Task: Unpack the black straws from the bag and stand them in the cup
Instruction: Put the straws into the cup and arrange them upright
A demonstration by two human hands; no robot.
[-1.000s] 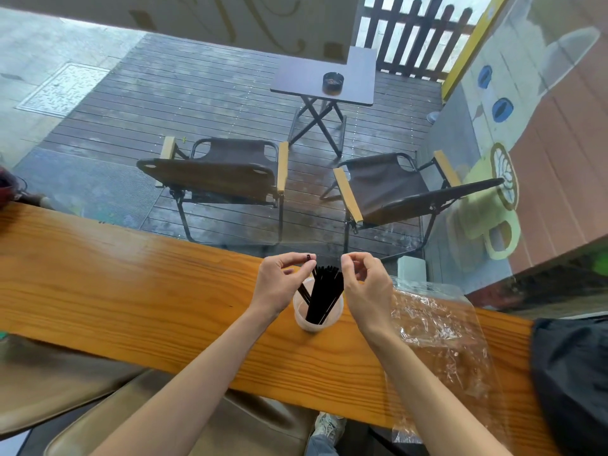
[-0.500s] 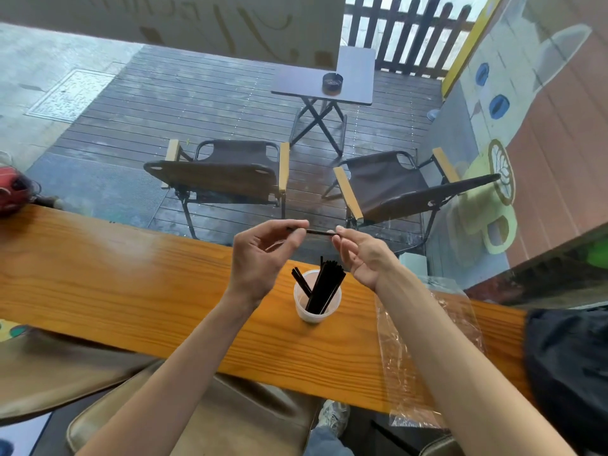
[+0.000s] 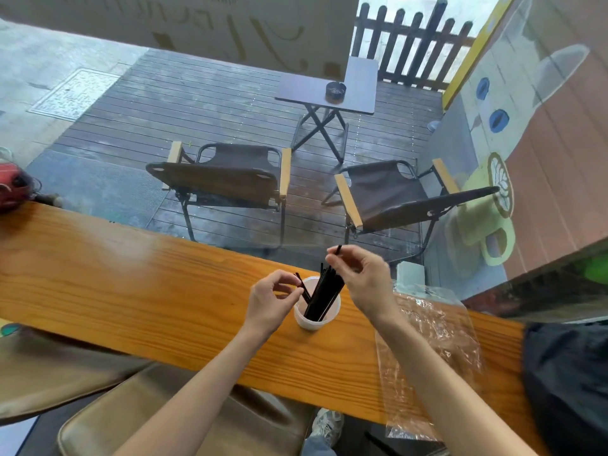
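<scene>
Head view: right hand (image 3: 362, 278) pinching one black straw (image 3: 336, 255) above cup (image 3: 316, 319), left hand (image 3: 271, 301) pinching a leaning straw (image 3: 303, 287) at cup rim, black straws (image 3: 322, 296) standing in cup between hands, bag (image 3: 431, 343) flat on bench (image 3: 131, 284) right of right hand.

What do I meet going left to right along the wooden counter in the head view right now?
Red object at the far left end → left hand → cup of black straws → right hand, pinching one straw → clear plastic bag → dark cloth at the right edge.
</scene>
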